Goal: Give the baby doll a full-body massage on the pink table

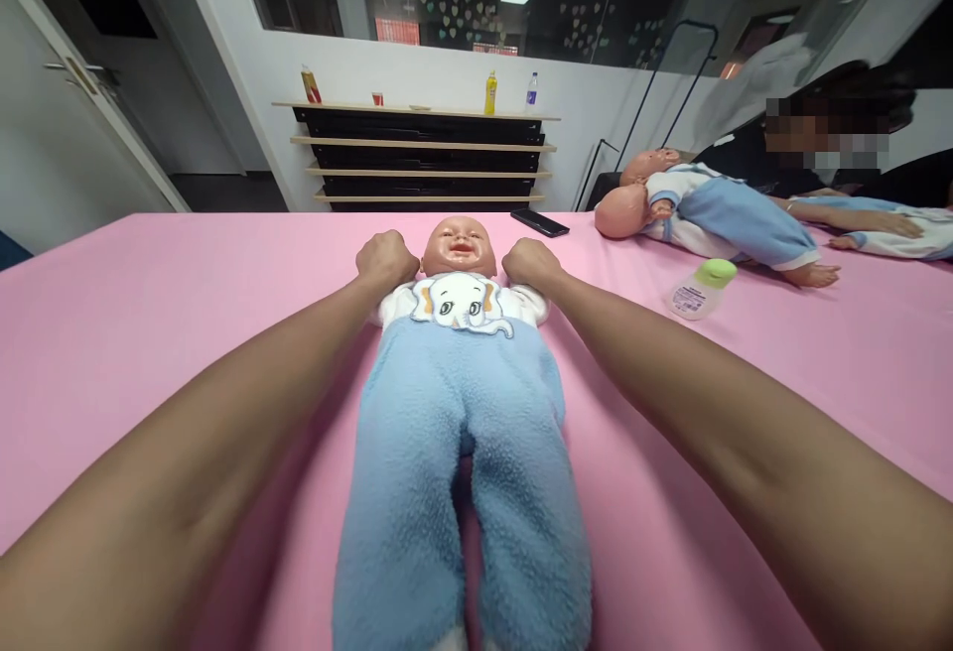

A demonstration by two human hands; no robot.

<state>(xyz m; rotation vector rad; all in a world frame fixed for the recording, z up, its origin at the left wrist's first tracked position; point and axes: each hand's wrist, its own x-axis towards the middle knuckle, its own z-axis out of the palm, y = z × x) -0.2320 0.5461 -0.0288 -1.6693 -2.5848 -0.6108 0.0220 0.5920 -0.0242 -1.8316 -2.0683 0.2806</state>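
A baby doll (466, 383) lies on its back on a pink-covered table (186, 333), its head away from me and its legs toward me. It wears fluffy light blue trousers and a white top with an elephant face on the chest. My left hand (387, 262) is closed at the doll's arm, beside its head on the left. On the other side, my right hand (532, 262) is closed at the other arm in the same way. Both doll hands are hidden by my fists; the white sleeves show just below them.
A black phone (540, 223) and a lotion bottle with a green cap (704, 289) lie to the right. Beyond are more dolls (734, 214), with another person's arm (856, 217) reaching in. A shelf (424, 145) with bottles stands behind the table.
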